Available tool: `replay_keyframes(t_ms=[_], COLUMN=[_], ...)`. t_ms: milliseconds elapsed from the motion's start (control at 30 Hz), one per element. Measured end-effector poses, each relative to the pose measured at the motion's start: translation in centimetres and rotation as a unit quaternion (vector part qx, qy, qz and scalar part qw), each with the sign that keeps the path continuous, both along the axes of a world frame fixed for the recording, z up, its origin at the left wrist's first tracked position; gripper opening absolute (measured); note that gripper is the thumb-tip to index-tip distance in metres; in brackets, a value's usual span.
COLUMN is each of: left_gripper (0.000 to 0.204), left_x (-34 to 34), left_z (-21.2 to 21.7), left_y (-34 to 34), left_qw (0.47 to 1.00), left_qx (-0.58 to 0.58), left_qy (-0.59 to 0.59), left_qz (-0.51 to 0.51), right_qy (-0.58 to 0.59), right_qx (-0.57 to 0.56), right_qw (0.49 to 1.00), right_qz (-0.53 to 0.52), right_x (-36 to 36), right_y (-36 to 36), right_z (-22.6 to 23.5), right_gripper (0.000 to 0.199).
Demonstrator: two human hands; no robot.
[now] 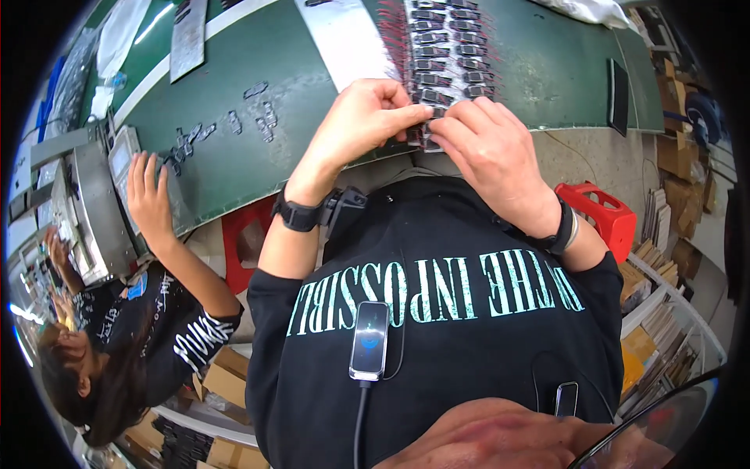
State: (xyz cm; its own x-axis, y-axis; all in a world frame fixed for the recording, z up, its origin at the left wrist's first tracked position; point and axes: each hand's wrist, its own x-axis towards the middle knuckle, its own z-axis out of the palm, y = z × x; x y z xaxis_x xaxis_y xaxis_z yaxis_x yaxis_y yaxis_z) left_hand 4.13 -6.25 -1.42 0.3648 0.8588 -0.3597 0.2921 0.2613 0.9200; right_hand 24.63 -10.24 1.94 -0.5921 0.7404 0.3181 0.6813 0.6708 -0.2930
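Two columns of small black electronic modules with thin red wires lie on clear wrapping at the table's front edge. At the near end of these columns my hands meet. My left hand is closed, its thumb and forefinger tips at a small black module. From the right, my right hand is closed too, its thumb and fingertips pinched at the same module. The fingers cover most of that module, so its exact shape and any wire in the grip are hidden.
Loose black parts are scattered on the green table to the left. A white sheet lies left of the modules, a black flat bar to the right. A co-worker's hand reaches in at left. Red stools stand below the table.
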Motion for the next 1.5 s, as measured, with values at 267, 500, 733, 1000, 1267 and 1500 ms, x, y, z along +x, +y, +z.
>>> replay_keyframes(t_ms=[267, 500, 733, 1000, 1267, 1500], left_gripper=[0.025, 0.015, 0.011, 0.019, 0.023, 0.025], left_x=[-4.7, -12.1, -13.3, -9.2, 0.7, 5.7], left_z=[0.0, -1.1, -2.1, 1.4, 2.0, 0.9], left_y=[-2.6, -2.2, 2.1, -0.5, -2.7, -3.6], left_qw=[0.945, 0.791, 0.752, 0.840, 0.915, 0.869], left_qx=[0.208, 0.309, 0.442, 0.392, 0.233, 0.165], left_qy=[0.116, 0.464, 0.482, 0.337, -0.139, -0.304], left_qz=[0.223, 0.253, 0.084, 0.163, 0.300, 0.352], right_qy=[0.004, 0.013, 0.116, 0.233, 0.386, 0.473], right_qx=[-0.079, -0.092, -0.122, -0.234, -0.372, -0.356], right_qw=[0.997, 0.995, 0.986, 0.938, 0.844, 0.805], right_qz=[-0.004, 0.023, -0.003, -0.105, -0.032, -0.035], right_x=[-0.4, -0.7, 0.0, 3.4, 2.0, 0.6], right_y=[1.0, 1.0, 1.7, 3.0, 1.9, 2.0], right_z=[1.3, 1.6, 2.2, 4.1, 4.6, 1.8], right_gripper=[0.017, 0.015, 0.017, 0.019, 0.016, 0.016])
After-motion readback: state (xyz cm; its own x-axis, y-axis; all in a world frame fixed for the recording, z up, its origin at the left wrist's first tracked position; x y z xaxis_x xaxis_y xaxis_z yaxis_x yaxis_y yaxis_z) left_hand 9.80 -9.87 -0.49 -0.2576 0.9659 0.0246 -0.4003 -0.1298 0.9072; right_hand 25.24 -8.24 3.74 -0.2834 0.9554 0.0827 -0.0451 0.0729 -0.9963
